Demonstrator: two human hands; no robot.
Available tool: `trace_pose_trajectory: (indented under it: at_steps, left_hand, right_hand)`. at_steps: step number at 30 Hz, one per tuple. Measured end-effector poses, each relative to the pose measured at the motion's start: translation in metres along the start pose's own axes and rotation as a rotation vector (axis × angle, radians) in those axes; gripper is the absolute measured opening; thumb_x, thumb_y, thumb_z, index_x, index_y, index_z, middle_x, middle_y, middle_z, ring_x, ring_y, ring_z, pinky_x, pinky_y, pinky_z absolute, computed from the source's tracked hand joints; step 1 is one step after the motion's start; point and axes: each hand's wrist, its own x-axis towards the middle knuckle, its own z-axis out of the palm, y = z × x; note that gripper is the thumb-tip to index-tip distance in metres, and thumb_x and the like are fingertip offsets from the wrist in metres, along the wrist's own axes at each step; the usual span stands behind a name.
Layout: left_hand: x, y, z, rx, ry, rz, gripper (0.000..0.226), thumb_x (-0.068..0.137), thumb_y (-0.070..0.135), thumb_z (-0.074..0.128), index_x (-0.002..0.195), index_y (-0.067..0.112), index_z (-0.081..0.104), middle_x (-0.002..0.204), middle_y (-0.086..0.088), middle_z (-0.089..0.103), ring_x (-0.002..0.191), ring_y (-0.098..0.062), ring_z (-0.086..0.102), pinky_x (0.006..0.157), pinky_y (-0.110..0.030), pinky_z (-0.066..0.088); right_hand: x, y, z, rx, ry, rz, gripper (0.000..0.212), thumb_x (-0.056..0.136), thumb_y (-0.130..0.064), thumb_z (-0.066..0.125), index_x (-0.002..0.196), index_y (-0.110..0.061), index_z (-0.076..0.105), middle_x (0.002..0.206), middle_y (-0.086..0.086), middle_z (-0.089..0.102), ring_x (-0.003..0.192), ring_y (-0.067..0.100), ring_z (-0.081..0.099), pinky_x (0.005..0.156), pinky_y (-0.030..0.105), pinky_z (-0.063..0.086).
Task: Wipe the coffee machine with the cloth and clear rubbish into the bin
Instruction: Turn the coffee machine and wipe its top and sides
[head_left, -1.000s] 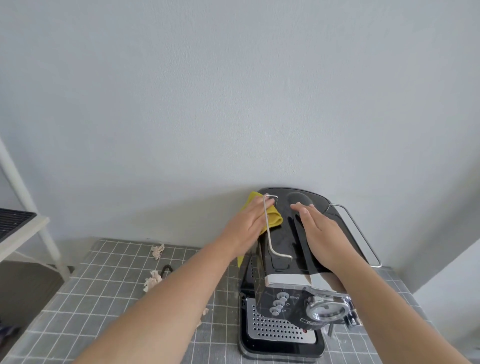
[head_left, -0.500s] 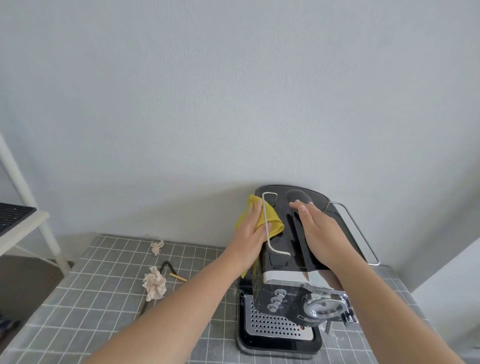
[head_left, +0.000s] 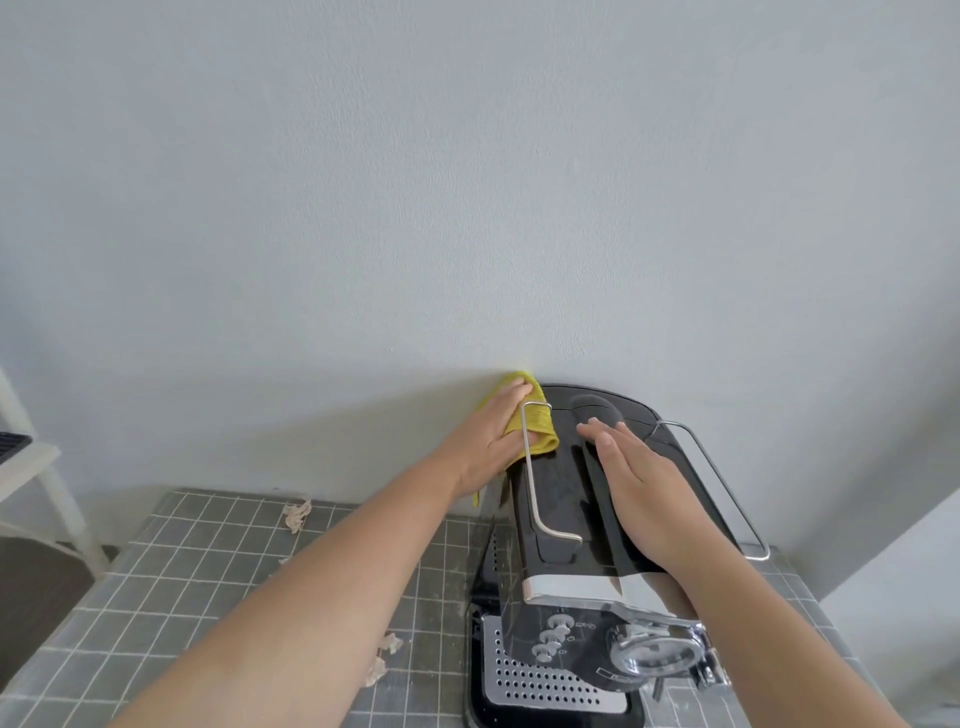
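Shifted since half a second ago: left hand (head_left: 493, 434) further toward the wall (head_left: 467, 208), fingers laid out straight over the yellow cloth (head_left: 540, 428) and pressing it onto the rear left corner of the coffee machine (head_left: 558, 493), not clenched. Cloth bunched under and just right of that hand, one fold poking past the fingertips against the wall, a strip hanging below the wrist. Right hand (head_left: 641, 499) much as before: released, flat on the machine's black top, fingers straight, holding nothing, just right of the left hand with a wire rail (head_left: 531, 483) between the two. Crumpled paper ball, earlier left of the left forearm, out of sight now, with that forearm across the spot. Still showing on the grey tiled counter (head_left: 197, 582): one paper scrap (head_left: 297, 514) well left of the left wrist, smaller scraps (head_left: 375, 670) close beside the forearm. Hidden: left thumb, somewhere behind rail and cloth; machine's right front, behind the right forearm. Cut off at the bottom edge: front of the drip tray (head_left: 540, 686).
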Motion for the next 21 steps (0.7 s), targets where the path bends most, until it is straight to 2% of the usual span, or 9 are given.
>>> trace_pose_trajectory:
  at_steps: [3, 5, 7, 9, 11, 15, 19, 21]
  left_hand:
    - [-0.006, 0.001, 0.000, 0.001, 0.007, 0.050, 0.057, 0.096, 0.028, 0.048, 0.147, 0.015, 0.026, 0.158, 0.001, 0.019, 0.147, -0.014, 0.015, 0.116, -0.023, 0.012]
    - [-0.022, 0.004, 0.004, -0.009, 0.016, 0.089, 0.063, 0.091, 0.041, 0.043, 0.147, 0.018, 0.027, 0.154, 0.007, 0.022, 0.144, -0.009, 0.019, 0.117, -0.024, 0.015]
    - [-0.047, 0.007, 0.014, -0.015, 0.035, 0.146, 0.069, 0.085, 0.052, 0.034, 0.147, 0.024, 0.024, 0.153, 0.014, 0.018, 0.144, -0.003, 0.013, 0.119, -0.025, 0.012]
    - [-0.074, 0.012, 0.026, -0.046, 0.055, 0.188, 0.061, 0.087, 0.050, 0.031, 0.145, 0.034, 0.022, 0.157, 0.015, 0.015, 0.147, -0.003, 0.007, 0.121, -0.033, 0.010]
    - [-0.097, 0.017, 0.035, -0.082, 0.062, 0.209, 0.054, 0.092, 0.045, 0.031, 0.144, 0.040, 0.020, 0.158, 0.014, 0.019, 0.148, -0.006, 0.008, 0.122, -0.040, 0.012]
    - [-0.096, 0.014, 0.031, 0.016, 0.050, 0.221, 0.060, 0.090, 0.050, 0.030, 0.147, 0.032, 0.023, 0.159, 0.012, 0.018, 0.148, -0.005, 0.010, 0.121, -0.042, 0.016]
    - [-0.047, 0.010, 0.012, 0.108, 0.021, 0.095, 0.080, 0.080, 0.061, 0.029, 0.149, 0.021, 0.024, 0.160, 0.003, 0.018, 0.148, -0.013, 0.014, 0.120, -0.043, 0.018]
    - [-0.034, 0.010, 0.010, 0.124, 0.022, 0.102, 0.081, 0.080, 0.061, 0.028, 0.148, 0.016, 0.028, 0.158, 0.000, 0.021, 0.148, -0.015, 0.013, 0.121, -0.042, 0.015]
  right_hand:
    - [0.000, 0.000, 0.001, -0.005, -0.005, 0.000, 0.042, 0.101, -0.033, 0.021, 0.135, -0.029, 0.046, 0.148, -0.013, 0.037, 0.143, 0.006, 0.017, 0.107, 0.020, 0.013]
    - [0.000, 0.000, 0.001, -0.012, -0.010, 0.003, 0.043, 0.101, -0.033, 0.021, 0.135, -0.028, 0.046, 0.149, -0.012, 0.036, 0.143, 0.006, 0.016, 0.109, 0.021, 0.013]
    - [0.000, -0.002, 0.000, -0.013, -0.015, 0.005, 0.044, 0.101, -0.034, 0.021, 0.136, -0.027, 0.045, 0.149, -0.011, 0.036, 0.143, 0.007, 0.016, 0.111, 0.024, 0.013]
    - [-0.001, -0.002, 0.001, -0.016, -0.016, 0.009, 0.045, 0.101, -0.035, 0.020, 0.137, -0.027, 0.044, 0.150, -0.011, 0.035, 0.143, 0.007, 0.015, 0.114, 0.028, 0.013]
    - [-0.002, -0.002, 0.001, -0.031, -0.019, 0.007, 0.045, 0.101, -0.036, 0.019, 0.138, -0.026, 0.044, 0.150, -0.010, 0.034, 0.144, 0.008, 0.015, 0.116, 0.032, 0.013]
    - [-0.002, -0.001, 0.001, -0.042, -0.021, -0.002, 0.046, 0.101, -0.036, 0.019, 0.138, -0.025, 0.043, 0.151, -0.009, 0.033, 0.144, 0.009, 0.014, 0.118, 0.036, 0.014]
    - [-0.002, 0.000, 0.000, -0.050, -0.037, -0.003, 0.046, 0.101, -0.036, 0.018, 0.138, -0.025, 0.043, 0.151, -0.010, 0.032, 0.144, 0.008, 0.013, 0.118, 0.035, 0.013]
    - [-0.001, 0.000, 0.000, -0.048, -0.038, 0.001, 0.046, 0.101, -0.037, 0.018, 0.138, -0.025, 0.043, 0.152, -0.010, 0.032, 0.144, 0.008, 0.013, 0.117, 0.034, 0.012]
